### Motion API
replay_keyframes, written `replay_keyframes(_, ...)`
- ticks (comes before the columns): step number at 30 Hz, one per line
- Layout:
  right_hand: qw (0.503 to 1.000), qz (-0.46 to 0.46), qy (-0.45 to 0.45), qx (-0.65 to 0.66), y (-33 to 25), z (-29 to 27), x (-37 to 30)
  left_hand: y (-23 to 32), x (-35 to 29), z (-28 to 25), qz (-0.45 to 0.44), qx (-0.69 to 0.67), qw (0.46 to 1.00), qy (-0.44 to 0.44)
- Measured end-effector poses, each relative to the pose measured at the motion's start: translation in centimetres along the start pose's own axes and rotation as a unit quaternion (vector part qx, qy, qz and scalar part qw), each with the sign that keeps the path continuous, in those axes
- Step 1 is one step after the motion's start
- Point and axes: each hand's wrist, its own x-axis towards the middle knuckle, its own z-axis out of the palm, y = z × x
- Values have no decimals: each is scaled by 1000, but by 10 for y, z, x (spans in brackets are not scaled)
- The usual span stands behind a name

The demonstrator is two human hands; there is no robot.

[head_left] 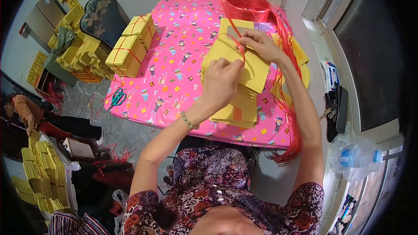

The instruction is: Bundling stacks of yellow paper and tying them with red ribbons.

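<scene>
A stack of yellow paper sheets or envelopes (254, 73) stands on the table right of the middle, its layers showing along the front. Above its top, my left hand (220, 79) is closed, pinching a thin red plastic strap (243, 55). My right hand (260, 45) pinches the same strap a little farther back and to the right. One end of the strap rises past the far side of the stack, out of the picture. A second yellow stack (237, 115) shows at the near side, partly hidden by my left hand and the upper sheets.
Pink patterned cloth (174, 91) covers the table. Red-strapped yellow bundles (124, 55) sit at its left edge, near teal-handled scissors (116, 99). A red strap coil (247, 6) stands behind; loose red strands (289, 56) hang down the right. Another person (32, 113) works at far left.
</scene>
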Motion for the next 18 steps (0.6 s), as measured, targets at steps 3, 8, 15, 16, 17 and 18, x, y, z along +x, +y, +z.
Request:
replay_keyframes(3, 999, 46, -23, 15, 10, 10, -1, 6, -10, 3, -30, 7, 999, -41)
replay_keyframes(8, 998, 46, -6, 35, 11, 8, -4, 15, -7, 5, -37, 10, 999, -19)
replay_keyframes(15, 995, 42, 73, 59, 11, 19, -20, -6, -3, 13, -195, -46, 974, -104)
replay_keyframes(16, 994, -3, 100, -43, 4, 21, -23, -9, 1, 12, -199, -58, 972, -112)
replay_keyframes(17, 980, -51, 126, -145, -2, 22, -24, -12, 5, 11, -201, -70, 970, -118)
replay_keyframes(18, 963, -103, 155, -194, -6, 23, -26, -16, 6, 11, -222, -109, 963, -106)
